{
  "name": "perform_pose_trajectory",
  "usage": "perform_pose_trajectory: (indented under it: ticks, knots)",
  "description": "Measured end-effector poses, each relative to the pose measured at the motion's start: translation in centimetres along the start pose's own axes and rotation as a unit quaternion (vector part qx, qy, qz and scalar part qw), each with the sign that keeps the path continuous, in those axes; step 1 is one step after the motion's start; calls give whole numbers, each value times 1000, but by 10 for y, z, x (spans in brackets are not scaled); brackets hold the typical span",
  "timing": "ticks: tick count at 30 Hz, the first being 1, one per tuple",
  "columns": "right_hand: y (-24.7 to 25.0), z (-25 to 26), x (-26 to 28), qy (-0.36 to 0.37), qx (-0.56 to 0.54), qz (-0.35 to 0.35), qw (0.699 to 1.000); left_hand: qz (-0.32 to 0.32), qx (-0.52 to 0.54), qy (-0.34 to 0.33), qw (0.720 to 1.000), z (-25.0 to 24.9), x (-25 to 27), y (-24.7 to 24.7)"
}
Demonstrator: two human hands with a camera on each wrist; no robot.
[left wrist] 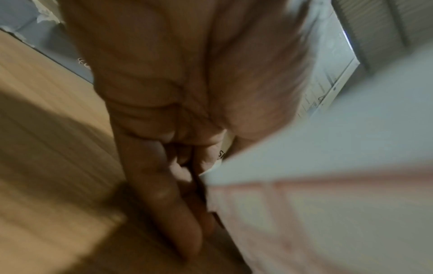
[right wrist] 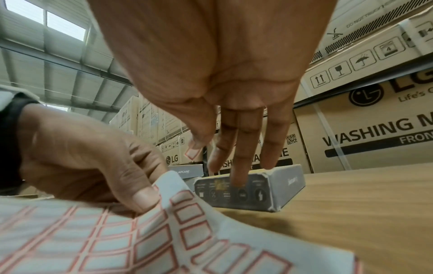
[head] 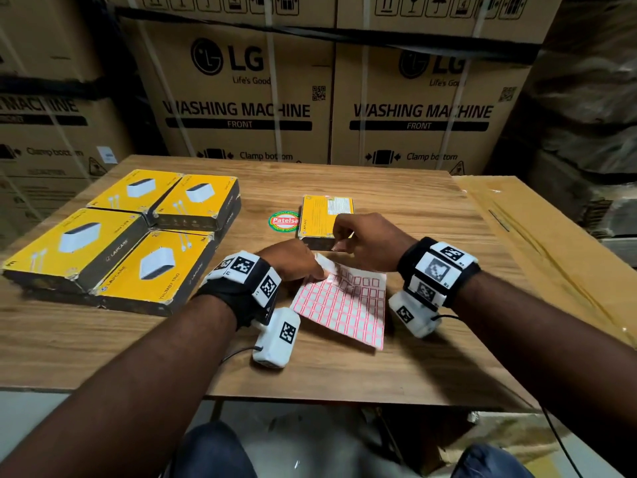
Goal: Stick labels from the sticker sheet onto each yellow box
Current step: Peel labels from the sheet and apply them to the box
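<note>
A sticker sheet [head: 344, 307] with red-framed labels lies on the wooden table [head: 431, 357]. My left hand [head: 320, 270] pinches its far corner and curls it upward; in the right wrist view the thumb [right wrist: 145, 200] presses on the lifted sheet [right wrist: 145, 241]. My right hand [head: 339, 244] hovers just above, thumb and forefinger pinching a single red-framed label [right wrist: 194, 153], the other fingers straight. A lone yellow box [head: 325, 215] lies right behind it, back side up. Several more yellow boxes [head: 120, 236] are stacked at the left. The left wrist view is blurred.
A round green and red sticker [head: 283, 220] is on the table beside the lone box. Large LG washing machine cartons [head: 241, 105] wall off the back. A flat cardboard sheet [head: 551, 243] lies at the table's right. Bare tabletop stretches near the front edge.
</note>
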State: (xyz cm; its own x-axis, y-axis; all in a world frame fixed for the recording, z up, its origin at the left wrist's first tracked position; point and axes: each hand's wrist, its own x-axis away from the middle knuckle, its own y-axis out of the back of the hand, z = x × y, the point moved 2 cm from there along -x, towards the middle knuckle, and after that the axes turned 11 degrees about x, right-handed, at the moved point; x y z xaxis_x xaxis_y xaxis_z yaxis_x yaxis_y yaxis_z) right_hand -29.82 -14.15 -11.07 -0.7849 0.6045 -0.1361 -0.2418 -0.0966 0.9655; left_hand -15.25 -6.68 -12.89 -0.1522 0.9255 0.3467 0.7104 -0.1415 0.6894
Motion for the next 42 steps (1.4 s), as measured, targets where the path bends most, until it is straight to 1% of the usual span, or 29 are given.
perform_pose_trajectory:
  ticks: [2, 6, 8, 9, 11, 14, 15, 16, 18, 20, 22, 24, 26, 27, 29, 31, 32, 34, 38, 42]
  knots:
    - [3, -4, 0, -17, 3, 9, 1000, 5, 0, -6, 1000, 2, -2, 2]
    - [7, -11, -1, -19, 44, 40, 998, 5, 7, -14, 1000, 6, -2, 7]
    - [11, -14, -3, -19, 50, 39, 998, 5, 18, -17, 1000, 7, -1, 10]
    - [12, -16, -5, -17, 59, 37, 997, -7, 26, -18, 999, 7, 0, 12]
    - [13, -20, -9, -24, 78, 41, 996, -62, 38, -23, 997, 7, 0, 20]
    - [14, -24, -18, -55, 79, 53, 994, -177, 31, -47, 983, 4, -4, 32]
    - [14, -24, -20, -63, 69, 57, 994, -192, 26, -44, 980, 4, -6, 34]
    - [14, -24, -22, -68, 53, 60, 994, -189, 6, -38, 981, 2, -9, 34]
    - [12, -21, -24, -68, 20, 66, 995, -146, -41, -20, 988, 0, -17, 29]
    - [10, -16, -25, -57, 7, 73, 996, -108, -53, -13, 993, -2, -23, 24]
    - [11, -12, -26, -50, 4, 82, 995, -95, -18, -9, 995, -1, -29, 24]
    - [14, -9, -28, -48, -6, 90, 995, -97, 37, -6, 995, 3, -34, 26]
    - [18, -7, -30, -53, -39, 87, 994, -103, 92, -20, 990, 6, -33, 26]
    - [20, -6, -30, -61, -64, 81, 993, -111, 128, -34, 985, 7, -33, 27]
    - [26, -4, -30, -79, -124, 62, 987, -138, 214, -66, 965, 9, -31, 28]
    - [33, -2, -29, -88, -155, 38, 983, -184, 265, -93, 942, 8, -29, 29]
    - [36, -1, -29, -85, -157, 28, 983, -209, 268, -105, 935, 6, -29, 30]
    - [40, 1, -31, -77, -152, 31, 985, -232, 274, -116, 926, 3, -29, 33]
    - [41, 4, -33, -63, -98, 58, 992, -211, 301, -122, 922, 0, -30, 34]
    - [48, 9, -33, -72, -57, 33, 995, -245, 304, -136, 911, 1, -29, 34]
